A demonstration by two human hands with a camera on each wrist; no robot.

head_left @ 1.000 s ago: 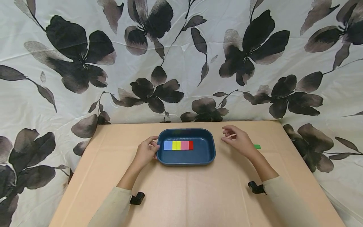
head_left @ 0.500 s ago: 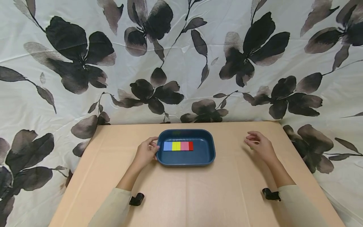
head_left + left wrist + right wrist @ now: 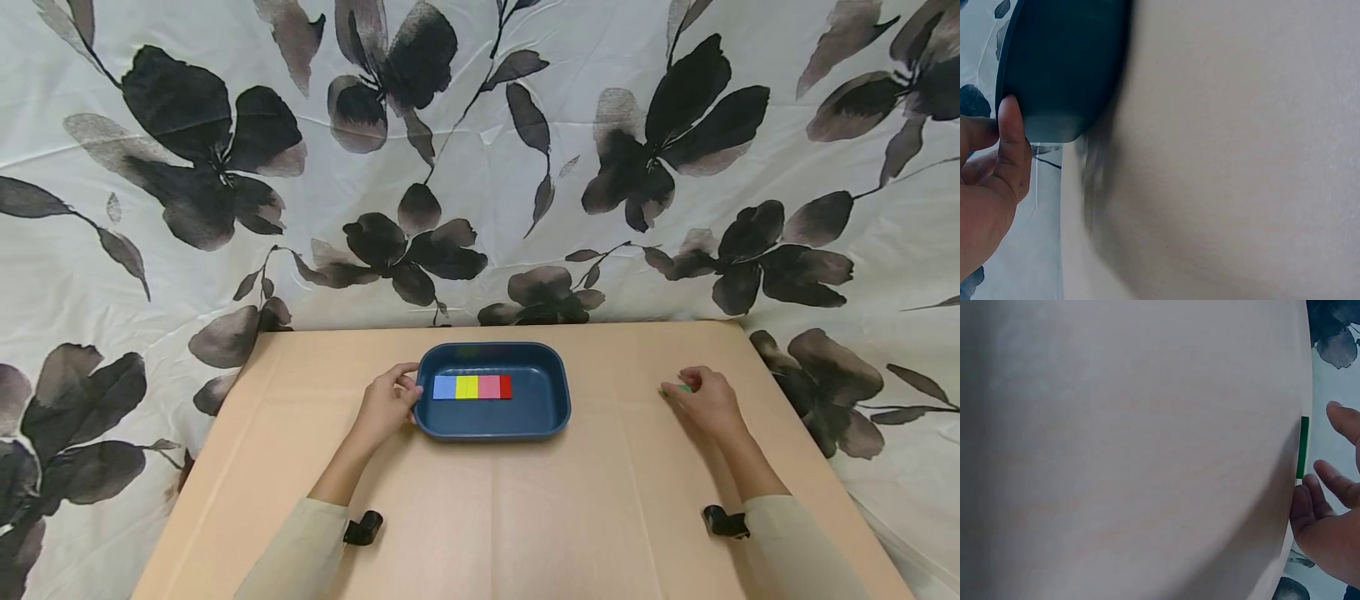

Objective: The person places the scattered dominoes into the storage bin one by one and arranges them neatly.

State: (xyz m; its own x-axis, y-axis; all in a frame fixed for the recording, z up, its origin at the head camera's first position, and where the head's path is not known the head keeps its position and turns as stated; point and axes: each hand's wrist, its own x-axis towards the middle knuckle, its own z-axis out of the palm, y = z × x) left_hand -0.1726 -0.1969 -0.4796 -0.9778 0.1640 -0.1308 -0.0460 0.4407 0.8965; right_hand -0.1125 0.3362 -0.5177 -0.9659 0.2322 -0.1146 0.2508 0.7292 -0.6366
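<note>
A dark blue tray stands on the table in the head view. Inside it lies a row of small flat blocks: blue, yellow, pink and red. My left hand holds the tray's left end; in the left wrist view its thumb lies against the outer wall. Over at the right, my right hand is around a green block on the table. Its fingers are spread, with a gap to the block in the right wrist view.
The light wooden table ends at the back against a white cloth with dark printed flowers. Black wrist cameras hang at both of my sleeves.
My right hand has moved right, away from the tray, and come down to the green block. The left hand and the tray have stayed in place.
</note>
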